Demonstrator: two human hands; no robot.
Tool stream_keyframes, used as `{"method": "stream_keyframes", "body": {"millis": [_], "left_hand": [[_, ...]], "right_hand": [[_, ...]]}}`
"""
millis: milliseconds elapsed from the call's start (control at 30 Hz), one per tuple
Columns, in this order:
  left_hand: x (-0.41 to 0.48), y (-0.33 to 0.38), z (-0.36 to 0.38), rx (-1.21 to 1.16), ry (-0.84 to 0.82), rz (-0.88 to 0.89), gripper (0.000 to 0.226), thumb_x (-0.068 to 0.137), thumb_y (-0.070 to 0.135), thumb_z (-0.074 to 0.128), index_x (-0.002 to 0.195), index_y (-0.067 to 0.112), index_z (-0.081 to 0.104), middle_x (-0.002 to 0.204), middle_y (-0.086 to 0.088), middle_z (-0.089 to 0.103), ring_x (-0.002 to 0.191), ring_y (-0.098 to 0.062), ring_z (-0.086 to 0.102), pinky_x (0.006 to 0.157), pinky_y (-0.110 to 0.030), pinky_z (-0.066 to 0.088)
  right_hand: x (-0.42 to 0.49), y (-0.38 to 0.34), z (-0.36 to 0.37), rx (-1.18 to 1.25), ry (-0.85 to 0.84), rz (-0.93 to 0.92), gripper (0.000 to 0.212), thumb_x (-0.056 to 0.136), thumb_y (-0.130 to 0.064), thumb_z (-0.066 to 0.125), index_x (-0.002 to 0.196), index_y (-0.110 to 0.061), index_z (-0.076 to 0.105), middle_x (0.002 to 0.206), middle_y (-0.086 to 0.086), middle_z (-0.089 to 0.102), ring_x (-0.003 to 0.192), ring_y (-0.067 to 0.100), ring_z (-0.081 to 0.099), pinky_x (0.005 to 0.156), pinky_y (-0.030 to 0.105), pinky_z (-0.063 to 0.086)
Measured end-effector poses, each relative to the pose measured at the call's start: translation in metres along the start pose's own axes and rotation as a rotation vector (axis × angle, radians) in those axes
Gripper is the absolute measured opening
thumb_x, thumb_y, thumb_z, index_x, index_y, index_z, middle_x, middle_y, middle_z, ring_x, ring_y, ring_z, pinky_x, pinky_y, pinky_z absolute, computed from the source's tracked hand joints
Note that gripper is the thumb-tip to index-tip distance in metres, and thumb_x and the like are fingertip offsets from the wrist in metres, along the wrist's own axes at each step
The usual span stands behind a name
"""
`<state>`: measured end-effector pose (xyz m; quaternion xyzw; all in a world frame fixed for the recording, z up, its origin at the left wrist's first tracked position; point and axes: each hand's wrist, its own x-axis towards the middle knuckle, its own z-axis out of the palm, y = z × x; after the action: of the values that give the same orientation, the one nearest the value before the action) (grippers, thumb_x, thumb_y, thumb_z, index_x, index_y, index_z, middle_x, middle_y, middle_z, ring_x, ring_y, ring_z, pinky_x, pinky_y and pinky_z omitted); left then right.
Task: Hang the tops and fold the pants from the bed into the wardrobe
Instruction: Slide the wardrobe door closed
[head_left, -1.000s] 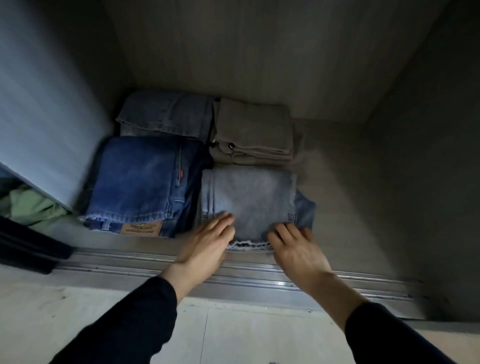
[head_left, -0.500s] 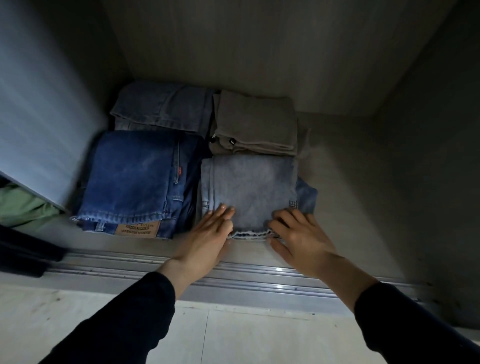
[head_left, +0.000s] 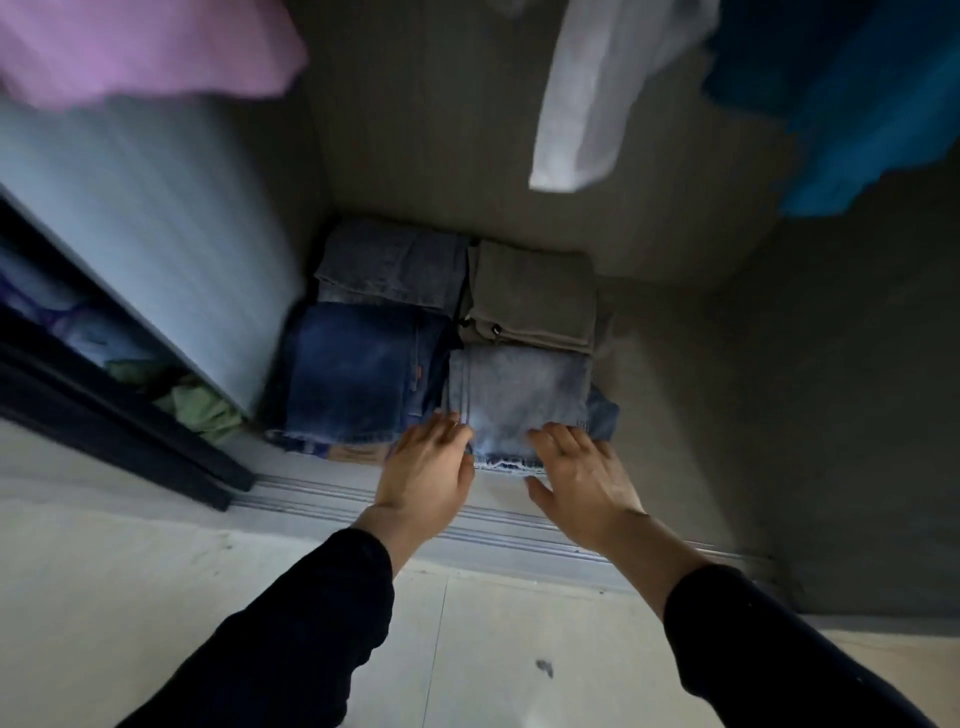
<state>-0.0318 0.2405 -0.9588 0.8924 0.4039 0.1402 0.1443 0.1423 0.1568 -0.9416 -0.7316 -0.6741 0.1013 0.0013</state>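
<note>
Frame centre: our left hand (head_left: 426, 462) and right hand (head_left: 576, 467), fingers straight, press flat on folded pale jeans (head_left: 519, 395) on wardrobe floor (head_left: 675, 415); pink top (head_left: 145, 47) hangs upper left.

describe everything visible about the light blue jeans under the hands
The light blue jeans are faded denim, folded flat, with a frayed hem at the near edge. They lie on the wardrobe floor, beside the dark blue jeans and in front of the beige pants. The left hand and right hand rest on their near corners.
</note>
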Motion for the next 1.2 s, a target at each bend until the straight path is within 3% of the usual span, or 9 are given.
{"method": "stream_keyframes", "body": {"millis": [67, 167, 300, 433, 567, 867, 1000, 1100, 1200], "left_hand": [[-0.014, 0.019, -0.065, -0.019, 0.024, -0.072, 0.017, 0.082, 0.019, 0.047, 0.089, 0.011, 0.061, 0.093, -0.006, 0.064, 0.087, -0.028, 0.062, 0.075, -0.039, 0.05], [-0.035, 0.043, -0.158, -0.075, 0.034, -0.18, 0.027, 0.081, 0.025, 0.038, 0.084, 0.012, 0.061, 0.086, -0.005, 0.064, 0.08, -0.028, 0.063, 0.069, -0.036, 0.05], [-0.072, 0.076, -0.31, -0.155, 0.088, -0.347, 0.035, 0.081, 0.027, 0.037, 0.095, 0.009, 0.065, 0.093, -0.01, 0.067, 0.084, -0.033, 0.064, 0.073, -0.038, 0.05], [-0.092, 0.102, -0.457, -0.24, 0.216, -0.508, 0.029, 0.089, 0.015, 0.047, 0.11, 0.007, 0.064, 0.111, -0.013, 0.065, 0.105, -0.033, 0.058, 0.084, -0.039, 0.047], [-0.104, 0.111, -0.566, -0.263, 0.312, -0.512, 0.025, 0.089, 0.009, 0.053, 0.111, 0.006, 0.063, 0.113, -0.015, 0.062, 0.108, -0.033, 0.055, 0.089, -0.04, 0.045], [-0.08, 0.095, -0.73, -0.288, 0.621, -0.53, 0.03, 0.092, 0.015, 0.052, 0.122, 0.011, 0.054, 0.117, -0.013, 0.056, 0.101, -0.032, 0.057, 0.083, -0.037, 0.045], [-0.059, 0.092, -0.773, -0.338, 0.673, -0.521, 0.04, 0.093, 0.017, 0.053, 0.132, 0.015, 0.044, 0.128, -0.006, 0.051, 0.099, -0.023, 0.058, 0.078, -0.027, 0.04], [-0.05, 0.09, -0.79, -0.375, 0.67, -0.5, 0.048, 0.091, 0.016, 0.054, 0.138, 0.018, 0.039, 0.131, -0.004, 0.049, 0.116, -0.021, 0.053, 0.085, -0.024, 0.04], [-0.045, 0.088, -0.791, -0.409, 0.643, -0.462, 0.051, 0.088, 0.013, 0.054, 0.137, 0.021, 0.041, 0.132, -0.001, 0.051, 0.108, -0.015, 0.057, 0.08, -0.019, 0.039]], "right_hand": [[-0.018, -0.033, -0.056, 0.016, 0.017, -0.031, 0.048, 0.086, -0.032, 0.062, 0.129, -0.011, 0.053, 0.126, 0.01, 0.057, 0.116, 0.034, 0.054, 0.091, 0.045, 0.045], [-0.045, -0.083, -0.147, 0.031, -0.046, -0.048, 0.048, 0.092, -0.034, 0.052, 0.136, -0.015, 0.044, 0.134, 0.005, 0.049, 0.124, 0.028, 0.046, 0.097, 0.041, 0.039], [-0.087, -0.155, -0.288, 0.014, -0.049, -0.118, 0.048, 0.095, -0.034, 0.046, 0.14, -0.018, 0.038, 0.139, 0.003, 0.043, 0.128, 0.024, 0.039, 0.101, 0.039, 0.034], [-0.115, -0.221, -0.415, 0.005, 0.007, -0.191, 0.051, 0.09, -0.029, 0.052, 0.138, -0.015, 0.043, 0.134, 0.006, 0.048, 0.125, 0.029, 0.043, 0.097, 0.042, 0.038], [-0.125, -0.277, -0.521, -0.031, 0.089, -0.246, 0.054, 0.091, -0.029, 0.051, 0.141, -0.013, 0.039, 0.138, 0.006, 0.044, 0.128, 0.027, 0.039, 0.098, 0.04, 0.035], [-0.094, -0.351, -0.685, -0.11, 0.354, -0.422, 0.051, 0.091, -0.02, 0.05, 0.14, -0.013, 0.04, 0.138, 0.005, 0.044, 0.126, 0.027, 0.04, 0.099, 0.037, 0.035], [-0.075, -0.381, -0.744, -0.234, 0.594, -0.569, 0.057, 0.076, -0.013, 0.064, 0.132, -0.008, 0.054, 0.133, 0.011, 0.054, 0.119, 0.03, 0.055, 0.087, 0.04, 0.048], [-0.058, -0.407, -0.778, -0.399, 0.702, -0.664, 0.066, 0.074, -0.016, 0.067, 0.138, -0.008, 0.05, 0.144, 0.011, 0.048, 0.134, 0.027, 0.045, 0.098, 0.042, 0.044], [-0.045, -0.431, -0.806, -0.583, 0.768, -0.713, 0.065, 0.085, -0.019, 0.057, 0.146, -0.009, 0.037, 0.154, 0.009, 0.034, 0.144, 0.026, 0.027, 0.109, 0.045, 0.032]]}}
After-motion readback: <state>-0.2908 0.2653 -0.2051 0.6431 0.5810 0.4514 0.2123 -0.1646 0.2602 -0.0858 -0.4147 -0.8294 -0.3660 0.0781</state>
